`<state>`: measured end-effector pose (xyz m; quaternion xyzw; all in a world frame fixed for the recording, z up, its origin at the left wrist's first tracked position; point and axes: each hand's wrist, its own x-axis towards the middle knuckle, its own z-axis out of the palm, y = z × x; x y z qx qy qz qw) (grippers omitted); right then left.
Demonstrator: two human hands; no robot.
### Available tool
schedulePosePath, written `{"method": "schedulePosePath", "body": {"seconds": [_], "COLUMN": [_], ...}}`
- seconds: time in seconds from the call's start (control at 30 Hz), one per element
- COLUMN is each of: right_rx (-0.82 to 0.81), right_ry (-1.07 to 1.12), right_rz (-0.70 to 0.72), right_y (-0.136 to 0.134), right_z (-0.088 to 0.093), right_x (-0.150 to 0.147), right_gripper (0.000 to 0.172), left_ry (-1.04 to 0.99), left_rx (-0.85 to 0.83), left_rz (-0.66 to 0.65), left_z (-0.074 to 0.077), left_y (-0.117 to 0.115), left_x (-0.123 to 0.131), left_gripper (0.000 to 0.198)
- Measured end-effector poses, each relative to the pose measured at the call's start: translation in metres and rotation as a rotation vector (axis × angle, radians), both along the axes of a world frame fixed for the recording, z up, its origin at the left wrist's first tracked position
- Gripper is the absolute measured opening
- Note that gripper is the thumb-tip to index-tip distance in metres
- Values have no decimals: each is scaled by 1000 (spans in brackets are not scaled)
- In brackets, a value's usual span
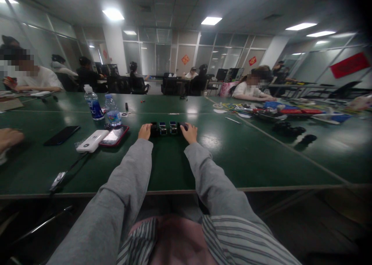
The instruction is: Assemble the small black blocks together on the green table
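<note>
A short row of small dark boxes (167,128) with pale tops lies on the green table (238,156) straight ahead. My left hand (144,132) rests against the row's left end, fingers curled on the end box. At the right end my right hand (189,133) covers the last box, fingers bent over it. Both arms are stretched forward in grey sleeves. The boxes' detail is too small to make out.
Left of my hands lie a red-cased phone (114,136), a white power bank (92,141) with a cable, a black phone (62,135) and two water bottles (93,104) (112,111). Dark parts (287,129) and coloured clutter sit right. Other people sit around the tables.
</note>
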<state>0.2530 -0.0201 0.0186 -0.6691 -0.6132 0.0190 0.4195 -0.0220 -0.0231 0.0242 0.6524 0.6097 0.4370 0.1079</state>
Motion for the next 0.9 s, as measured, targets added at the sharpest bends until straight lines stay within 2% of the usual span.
{"method": "schedulePosePath", "body": {"seconds": [0.13, 0.23, 0.37, 0.47, 0.57, 0.63, 0.73, 0.8, 0.9], "right_rx": [0, -57, 24, 4, -85, -97, -35, 26, 60], "right_ry": [-44, 67, 117, 22, -8, 20, 35, -9, -42], "right_rz": [-12, -98, -217, -116, -12, -44, -138, -235, -400], "right_y": [3, 4, -1, -4, -5, -10, -36, -69, -131], "right_z": [0, 2, 2, 6, 19, 31, 44, 44, 30], "right_x": [2, 6, 5, 6, 30, 66, 152, 221, 321], "right_gripper": [44, 46, 53, 60, 52, 49, 53, 56, 61], "left_ry": [4, 5, 2, -4, -7, -14, -26, -26, -22], "left_rx": [-9, -7, -6, 0, 11, 12, 1, -12, -27], "left_rz": [2, 1, 5, 6, 3, 3, 2, 1, 3], "left_z": [0, 1, 1, 1, 0, 0, 0, 1, 2], "left_y": [0, 0, 0, 0, 1, 1, 0, -2, -5], "left_x": [0, 0, 0, -1, -2, -3, -5, -5, -4], "left_gripper": [40, 40, 40, 40, 41, 41, 42, 43, 44]}}
